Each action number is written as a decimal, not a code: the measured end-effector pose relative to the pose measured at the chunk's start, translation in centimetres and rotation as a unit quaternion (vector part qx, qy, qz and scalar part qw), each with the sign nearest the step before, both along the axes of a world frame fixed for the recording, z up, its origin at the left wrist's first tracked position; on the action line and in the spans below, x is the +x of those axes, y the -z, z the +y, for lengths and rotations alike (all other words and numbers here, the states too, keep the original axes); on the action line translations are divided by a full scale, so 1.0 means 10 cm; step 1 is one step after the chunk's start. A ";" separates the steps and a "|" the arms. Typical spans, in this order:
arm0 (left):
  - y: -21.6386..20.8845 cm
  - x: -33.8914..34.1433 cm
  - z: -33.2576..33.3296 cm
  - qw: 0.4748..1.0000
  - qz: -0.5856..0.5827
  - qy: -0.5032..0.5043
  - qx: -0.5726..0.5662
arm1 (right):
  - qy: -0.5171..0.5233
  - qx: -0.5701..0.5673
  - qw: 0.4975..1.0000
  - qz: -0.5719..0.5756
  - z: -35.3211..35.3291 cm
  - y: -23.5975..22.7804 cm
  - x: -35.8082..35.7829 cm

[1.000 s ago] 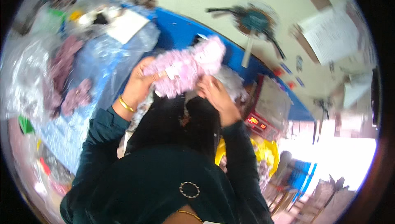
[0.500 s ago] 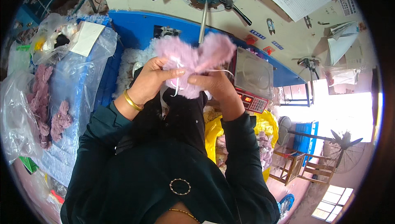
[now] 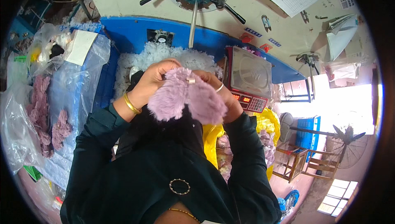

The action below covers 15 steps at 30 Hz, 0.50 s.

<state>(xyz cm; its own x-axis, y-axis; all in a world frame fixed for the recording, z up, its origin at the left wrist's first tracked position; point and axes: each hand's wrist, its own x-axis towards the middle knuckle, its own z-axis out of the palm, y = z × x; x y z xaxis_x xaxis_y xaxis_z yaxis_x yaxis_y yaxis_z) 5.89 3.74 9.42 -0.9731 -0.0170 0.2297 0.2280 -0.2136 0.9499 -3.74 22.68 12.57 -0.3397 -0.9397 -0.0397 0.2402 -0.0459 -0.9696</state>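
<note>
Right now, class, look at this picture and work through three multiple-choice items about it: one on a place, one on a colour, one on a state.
1. Where does the weighing scale stand?
A. To the right of the hands
B. On the floor by the fan
C. Inside the clear bag at the left

2. What colour is the fluffy piece being held?
A. Green
B. Pale purple
C. Orange

3. How is the fluffy piece held?
A. It lies alone on the bench
B. Left hand only
C. Both hands grip it

Answers: 1 A, the scale sits just right of the right hand. 2 B, its fur is pale purple. 3 C, the left hand and right hand both close on it.
</note>
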 end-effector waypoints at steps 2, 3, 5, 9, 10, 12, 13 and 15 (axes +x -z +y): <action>0.10 -0.17 -0.04 0.996 0.049 -0.050 -0.054 | 0.089 0.044 0.977 0.188 -0.06 -0.02 -0.11; 0.20 -0.30 -0.06 0.994 0.054 -0.081 -0.054 | 0.131 0.066 0.949 0.279 -0.10 -0.02 -0.19; 0.21 -0.55 -0.11 0.984 0.063 -0.131 -0.106 | 0.230 0.082 0.881 0.406 -0.20 -0.05 -0.30; 0.36 -0.88 -0.22 0.994 0.023 -0.090 0.056 | 0.289 0.030 0.864 0.410 -0.37 0.19 -0.54; 0.44 -0.92 -0.27 0.990 0.003 -0.063 0.126 | 0.293 0.080 0.862 0.406 -0.41 0.15 -0.52; 0.50 -1.01 -0.31 0.962 -0.041 0.002 0.268 | 0.302 0.180 0.849 0.394 -0.47 0.04 -0.44; 0.36 -1.02 -0.26 0.944 -0.025 0.059 0.323 | 0.353 0.141 0.796 0.471 -0.57 0.04 -0.42; 0.03 -0.99 -0.19 0.932 -0.047 0.089 0.349 | 0.391 0.162 0.749 0.510 -0.68 -0.02 -0.41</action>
<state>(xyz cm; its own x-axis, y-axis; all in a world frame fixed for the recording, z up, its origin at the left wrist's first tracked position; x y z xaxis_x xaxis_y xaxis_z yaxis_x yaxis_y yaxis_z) -4.03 1.83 9.17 -0.9901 0.0332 0.1367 0.0526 -0.8139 0.5787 -7.88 15.83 12.80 -0.7898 -0.4356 0.4318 -0.6105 0.4904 -0.6219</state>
